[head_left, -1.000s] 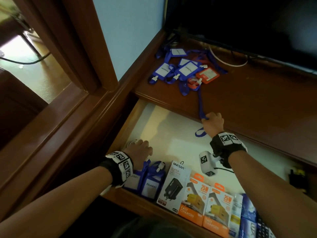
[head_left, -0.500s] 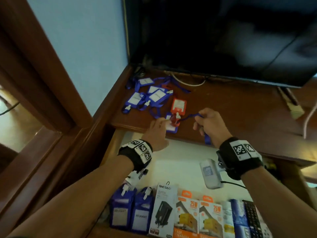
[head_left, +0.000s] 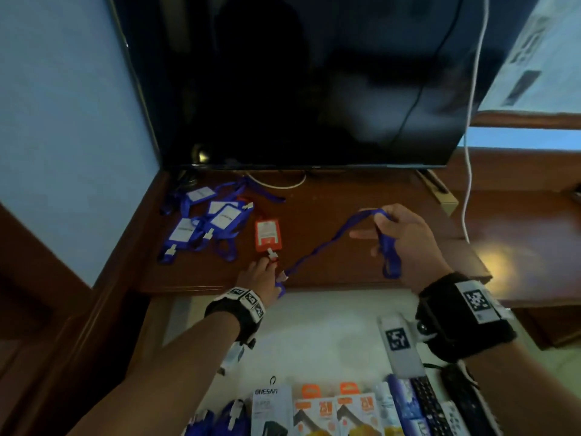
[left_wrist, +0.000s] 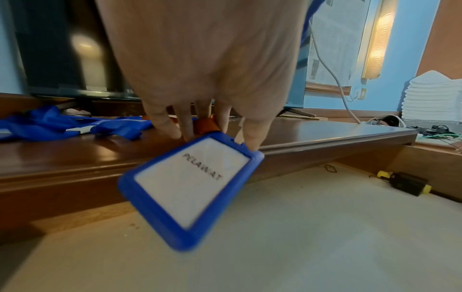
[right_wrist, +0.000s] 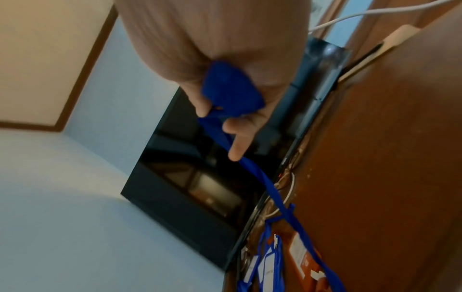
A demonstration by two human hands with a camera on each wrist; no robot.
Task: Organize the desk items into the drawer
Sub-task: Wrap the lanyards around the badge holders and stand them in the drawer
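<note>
Blue "PELAWAT" badge point(left_wrist: 190, 189) dangles from left hand point(head_left: 261, 276); right hand point(head_left: 405, 240) grips its lanyard point(head_left: 320, 250).

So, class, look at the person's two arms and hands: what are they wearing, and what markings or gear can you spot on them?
Both forearms are bare, with no sleeves. Each wrist carries a black strap: the left wrist band bears white panels printed with black square code markers, and the right wrist band has a larger one. A pale boxy camera unit with its own marker hangs from the right band, with a thin black cable trailing off it.
</note>
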